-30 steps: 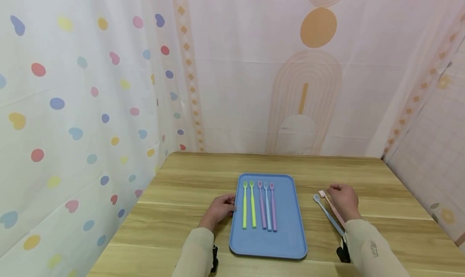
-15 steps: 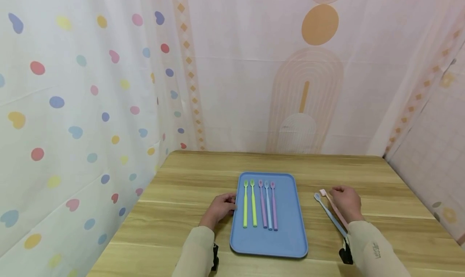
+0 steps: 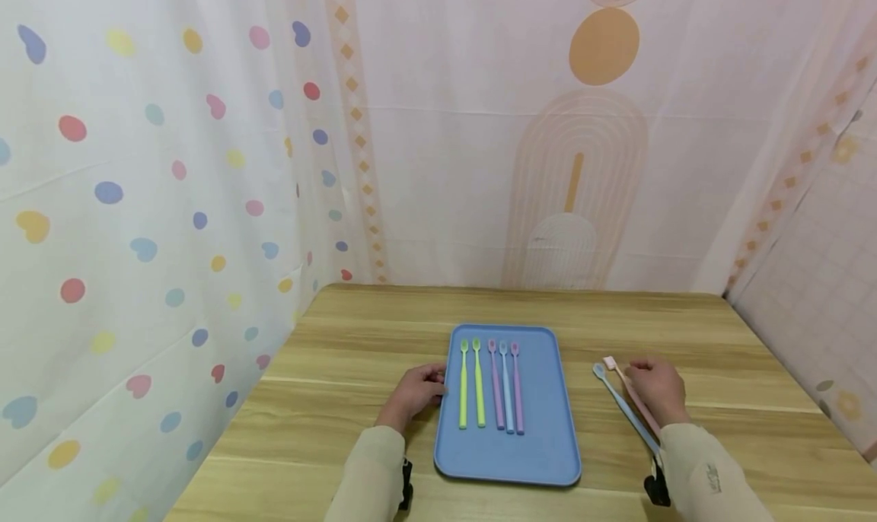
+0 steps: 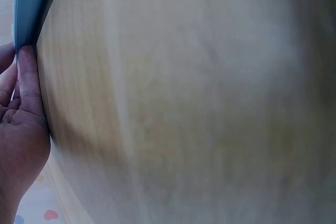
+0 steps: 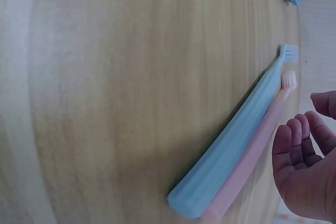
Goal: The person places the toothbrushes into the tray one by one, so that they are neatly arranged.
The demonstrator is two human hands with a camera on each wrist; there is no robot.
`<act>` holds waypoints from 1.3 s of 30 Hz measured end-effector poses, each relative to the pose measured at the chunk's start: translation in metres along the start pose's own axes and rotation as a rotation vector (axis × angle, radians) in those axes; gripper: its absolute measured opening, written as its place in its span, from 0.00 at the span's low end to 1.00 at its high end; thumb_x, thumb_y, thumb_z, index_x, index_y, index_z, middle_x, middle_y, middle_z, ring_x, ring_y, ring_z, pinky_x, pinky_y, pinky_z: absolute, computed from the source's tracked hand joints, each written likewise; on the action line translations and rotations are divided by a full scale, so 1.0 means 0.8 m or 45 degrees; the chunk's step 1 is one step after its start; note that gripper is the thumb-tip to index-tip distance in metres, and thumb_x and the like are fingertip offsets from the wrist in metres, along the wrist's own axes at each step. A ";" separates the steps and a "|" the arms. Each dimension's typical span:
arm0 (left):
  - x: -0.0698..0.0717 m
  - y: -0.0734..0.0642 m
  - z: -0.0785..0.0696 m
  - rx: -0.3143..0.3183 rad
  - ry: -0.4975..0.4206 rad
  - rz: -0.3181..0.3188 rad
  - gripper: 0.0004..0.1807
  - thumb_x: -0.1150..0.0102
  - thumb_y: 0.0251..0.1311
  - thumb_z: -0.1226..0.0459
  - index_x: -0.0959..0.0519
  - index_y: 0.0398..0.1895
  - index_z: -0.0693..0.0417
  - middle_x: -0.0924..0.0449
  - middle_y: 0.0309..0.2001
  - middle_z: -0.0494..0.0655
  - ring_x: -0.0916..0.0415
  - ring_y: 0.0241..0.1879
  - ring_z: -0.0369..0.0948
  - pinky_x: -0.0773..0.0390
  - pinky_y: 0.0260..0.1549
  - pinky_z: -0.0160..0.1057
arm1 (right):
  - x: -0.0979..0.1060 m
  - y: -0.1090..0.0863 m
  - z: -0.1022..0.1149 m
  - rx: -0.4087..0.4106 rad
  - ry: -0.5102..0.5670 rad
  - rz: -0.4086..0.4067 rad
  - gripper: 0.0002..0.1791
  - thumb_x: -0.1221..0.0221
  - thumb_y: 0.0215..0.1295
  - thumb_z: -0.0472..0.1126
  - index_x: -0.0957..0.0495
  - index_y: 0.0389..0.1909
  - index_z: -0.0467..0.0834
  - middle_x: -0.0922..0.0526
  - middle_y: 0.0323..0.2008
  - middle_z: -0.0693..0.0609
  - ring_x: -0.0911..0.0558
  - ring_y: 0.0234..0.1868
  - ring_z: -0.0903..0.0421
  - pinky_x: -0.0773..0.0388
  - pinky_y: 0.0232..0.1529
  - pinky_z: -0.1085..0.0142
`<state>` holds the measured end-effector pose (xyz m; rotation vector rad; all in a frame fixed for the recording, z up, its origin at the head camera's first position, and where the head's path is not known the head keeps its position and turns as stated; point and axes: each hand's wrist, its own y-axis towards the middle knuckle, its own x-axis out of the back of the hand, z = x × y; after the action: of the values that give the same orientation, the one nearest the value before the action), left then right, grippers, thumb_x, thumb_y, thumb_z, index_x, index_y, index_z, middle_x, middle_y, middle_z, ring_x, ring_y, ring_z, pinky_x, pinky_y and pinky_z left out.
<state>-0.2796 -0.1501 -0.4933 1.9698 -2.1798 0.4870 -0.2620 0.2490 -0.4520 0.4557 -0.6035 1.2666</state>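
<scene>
My left hand (image 3: 413, 393) grips the left rim of a blue tray (image 3: 541, 461); in the left wrist view, its fingers (image 4: 30, 85) meet the tray's edge (image 4: 32, 9). Two yellow-green toothbrushes (image 3: 463, 389), two purple toothbrushes (image 3: 518, 393) and a light blue toothbrush (image 3: 507, 393) lie lengthwise in the tray, heads toward the far end. Right of the tray, a blue toothbrush (image 5: 231, 140) and a pink toothbrush (image 5: 252, 156) lie slanted on the table, side by side. Over the pink one's right side hovers my right hand (image 3: 659, 391), loosely curled, thumb apart, holding nothing.
The wooden table (image 3: 329, 461) runs back to a patterned curtain (image 3: 438, 187). A dotted curtain (image 3: 151, 278) hangs on the left, and another cloth (image 3: 822, 301) on the right. Black straps (image 3: 656, 488) circle the wrists.
My right hand has drifted slightly right and toward me, away from the two loose toothbrushes. The left hand stays at the tray's rim, and the toothbrushes keep their places.
</scene>
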 end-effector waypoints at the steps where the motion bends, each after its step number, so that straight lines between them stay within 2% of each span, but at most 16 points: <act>1: 0.000 0.000 0.000 -0.003 0.007 0.000 0.24 0.42 0.60 0.76 0.25 0.62 0.68 0.26 0.39 0.51 0.27 0.39 0.42 0.18 0.40 0.41 | 0.000 0.000 -0.001 0.001 0.000 0.005 0.22 0.47 0.69 0.40 0.25 0.53 0.24 0.23 0.51 0.29 0.24 0.51 0.35 0.27 0.49 0.45; 11: 0.000 -0.001 -0.001 -0.012 0.009 -0.004 0.24 0.42 0.59 0.76 0.25 0.61 0.68 0.26 0.39 0.51 0.27 0.39 0.42 0.18 0.39 0.40 | -0.001 -0.004 -0.012 -0.051 -0.013 0.080 0.24 0.45 0.69 0.42 0.25 0.55 0.25 0.25 0.55 0.28 0.26 0.53 0.34 0.29 0.53 0.43; 18: -0.001 -0.003 -0.002 -0.023 0.007 -0.004 0.24 0.42 0.59 0.77 0.25 0.61 0.69 0.26 0.39 0.51 0.27 0.39 0.42 0.18 0.39 0.41 | -0.002 -0.008 -0.015 -0.068 -0.004 0.085 0.24 0.45 0.68 0.42 0.25 0.55 0.26 0.26 0.56 0.28 0.27 0.55 0.33 0.31 0.55 0.42; 28: -0.001 -0.002 -0.001 -0.013 0.009 -0.001 0.25 0.42 0.60 0.77 0.26 0.62 0.68 0.26 0.39 0.51 0.27 0.39 0.42 0.18 0.39 0.41 | -0.005 -0.009 -0.015 -0.029 -0.026 0.040 0.19 0.42 0.65 0.39 0.21 0.48 0.26 0.20 0.47 0.31 0.24 0.47 0.38 0.29 0.48 0.46; 39: 0.000 -0.002 -0.003 -0.020 0.011 -0.002 0.25 0.42 0.60 0.76 0.26 0.62 0.68 0.25 0.40 0.51 0.26 0.39 0.42 0.18 0.40 0.42 | -0.004 -0.009 -0.016 -0.019 -0.070 0.037 0.16 0.42 0.66 0.39 0.18 0.42 0.29 0.18 0.42 0.34 0.23 0.44 0.39 0.29 0.43 0.50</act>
<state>-0.2783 -0.1496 -0.4912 1.9572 -2.1703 0.4761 -0.2539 0.2525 -0.4638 0.4717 -0.6673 1.2793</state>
